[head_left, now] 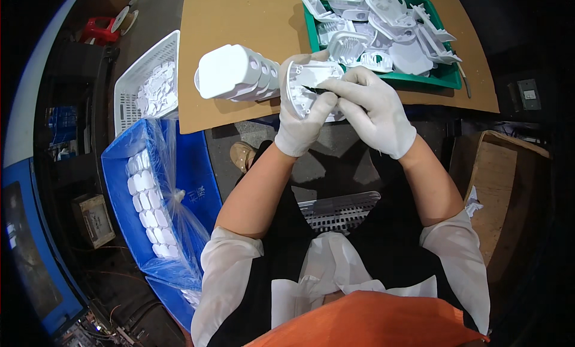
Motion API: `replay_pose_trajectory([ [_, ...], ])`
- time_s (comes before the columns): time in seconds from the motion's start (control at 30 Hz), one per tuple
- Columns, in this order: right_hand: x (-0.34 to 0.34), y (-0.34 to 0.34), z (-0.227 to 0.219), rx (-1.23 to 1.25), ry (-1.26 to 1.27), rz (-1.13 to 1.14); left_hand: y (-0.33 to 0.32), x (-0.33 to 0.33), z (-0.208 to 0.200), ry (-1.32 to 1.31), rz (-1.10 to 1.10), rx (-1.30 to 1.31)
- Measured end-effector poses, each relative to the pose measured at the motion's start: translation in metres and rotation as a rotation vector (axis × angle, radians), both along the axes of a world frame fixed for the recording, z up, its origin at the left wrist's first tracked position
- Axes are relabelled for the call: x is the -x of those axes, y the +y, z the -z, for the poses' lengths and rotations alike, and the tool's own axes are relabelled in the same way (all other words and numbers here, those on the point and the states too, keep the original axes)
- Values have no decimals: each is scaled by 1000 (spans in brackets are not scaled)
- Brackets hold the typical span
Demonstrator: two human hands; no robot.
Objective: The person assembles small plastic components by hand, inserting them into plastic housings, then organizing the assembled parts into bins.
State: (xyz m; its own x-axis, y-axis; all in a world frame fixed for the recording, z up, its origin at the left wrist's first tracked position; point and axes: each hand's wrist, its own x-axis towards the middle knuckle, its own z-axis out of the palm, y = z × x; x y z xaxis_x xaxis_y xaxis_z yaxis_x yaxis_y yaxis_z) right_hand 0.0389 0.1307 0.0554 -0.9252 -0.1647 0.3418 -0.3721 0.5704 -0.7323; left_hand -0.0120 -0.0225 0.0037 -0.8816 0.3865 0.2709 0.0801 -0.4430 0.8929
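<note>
My left hand (299,126), in a white glove, is closed around a white plastic housing (297,86) with ribs and small posts inside. Its hollow side faces up, just off the table's near edge. My right hand (374,110), gloved too, reaches over the housing from the right with its fingers bent and pinched at the inside. Whatever those fingertips hold is too small and too covered to make out. Left of the housing lies a row of nested white plastic covers (230,71). Beyond my right hand, more white plastic housings (392,35) fill a green tray (443,76) in a loose heap.
A cardboard-topped table (254,17) carries the tray. At left stand a white basket (124,104) of small white pieces and a blue crate (200,167), plastic-lined, with white parts in rows. A cardboard box (494,185) stands at right; a thin stick (465,80) lies beside the tray.
</note>
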Motion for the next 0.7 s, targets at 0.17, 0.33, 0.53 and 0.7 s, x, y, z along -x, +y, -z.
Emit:
replay_pose_trajectory([
  [0.17,1,4,0,13,-15,-42,0,0,2,13,13,-1],
  [0.33,0,3,1,31,-28,-32,0,1,2,74,-25,38],
  [0.53,1,0,7,64,-60,23,3,1,1,166,-113,105],
  [0.7,1,-1,10,133,70,116,4,-1,-3,50,3,44],
])
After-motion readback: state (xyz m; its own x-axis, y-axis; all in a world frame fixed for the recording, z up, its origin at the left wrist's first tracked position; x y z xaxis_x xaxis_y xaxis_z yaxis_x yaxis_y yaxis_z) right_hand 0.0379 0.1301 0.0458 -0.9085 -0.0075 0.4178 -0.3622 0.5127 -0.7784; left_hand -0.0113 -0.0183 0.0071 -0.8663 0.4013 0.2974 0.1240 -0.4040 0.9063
